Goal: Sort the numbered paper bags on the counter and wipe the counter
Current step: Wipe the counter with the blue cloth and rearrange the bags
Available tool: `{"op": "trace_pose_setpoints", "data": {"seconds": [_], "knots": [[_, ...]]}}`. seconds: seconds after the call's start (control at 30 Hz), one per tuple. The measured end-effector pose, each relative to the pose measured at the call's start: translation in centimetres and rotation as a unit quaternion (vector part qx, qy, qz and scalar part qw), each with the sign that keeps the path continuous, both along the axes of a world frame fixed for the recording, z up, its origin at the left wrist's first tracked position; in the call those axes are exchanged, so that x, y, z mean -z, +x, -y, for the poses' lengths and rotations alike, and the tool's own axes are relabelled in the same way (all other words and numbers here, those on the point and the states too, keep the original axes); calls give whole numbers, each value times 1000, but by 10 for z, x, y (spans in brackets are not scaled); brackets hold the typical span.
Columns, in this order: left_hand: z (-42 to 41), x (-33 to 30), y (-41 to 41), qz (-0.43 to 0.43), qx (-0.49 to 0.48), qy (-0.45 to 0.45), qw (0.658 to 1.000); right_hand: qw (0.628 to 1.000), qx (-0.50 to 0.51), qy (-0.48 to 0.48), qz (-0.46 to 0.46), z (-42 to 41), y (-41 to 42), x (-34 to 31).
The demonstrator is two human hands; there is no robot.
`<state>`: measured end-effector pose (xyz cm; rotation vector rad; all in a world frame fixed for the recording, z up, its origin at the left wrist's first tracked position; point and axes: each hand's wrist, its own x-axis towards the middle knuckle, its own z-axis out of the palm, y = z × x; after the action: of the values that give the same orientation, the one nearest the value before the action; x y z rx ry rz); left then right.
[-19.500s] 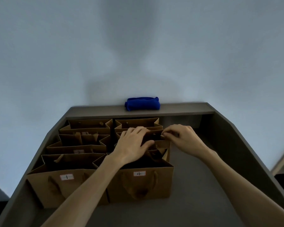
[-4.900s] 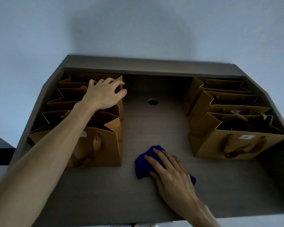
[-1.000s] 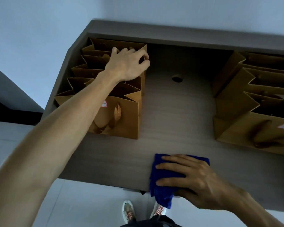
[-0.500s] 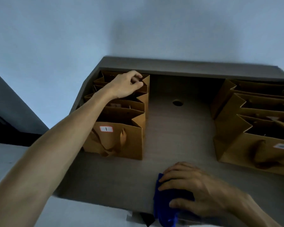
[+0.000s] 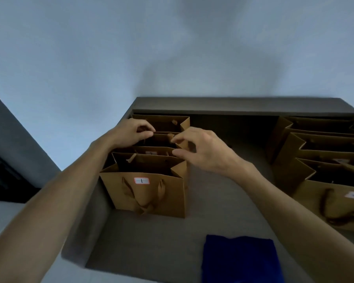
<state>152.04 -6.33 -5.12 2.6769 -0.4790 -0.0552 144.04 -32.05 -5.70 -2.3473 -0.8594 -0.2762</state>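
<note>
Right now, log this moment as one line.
left hand: pinches second bag rim | right hand: open at same bag | blue cloth: lying on counter

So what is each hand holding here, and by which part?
Left hand pinches the top edge of the second bag back in the left row. Right hand is at that edge's other end; contact cannot be told.

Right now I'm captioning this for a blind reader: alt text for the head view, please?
Both hands, left and right, reach to a middle bag in the left row behind bag 1. A blue cloth lies on the counter.
</note>
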Motion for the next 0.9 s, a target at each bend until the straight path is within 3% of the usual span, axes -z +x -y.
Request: {"op": "trace_pose_setpoints", "data": {"seconds": [0.23,0.6,0.9], "knots": [[-6,0,-10,21,29,19,999,987,20,-158,15,-25,22,-3],[9,6,-2,66,16,54,996,982,59,-181,9,-41,28,-5],[58,-13,8,104,99,48,988,978,117,-171,-18,16,25,-20]]}}
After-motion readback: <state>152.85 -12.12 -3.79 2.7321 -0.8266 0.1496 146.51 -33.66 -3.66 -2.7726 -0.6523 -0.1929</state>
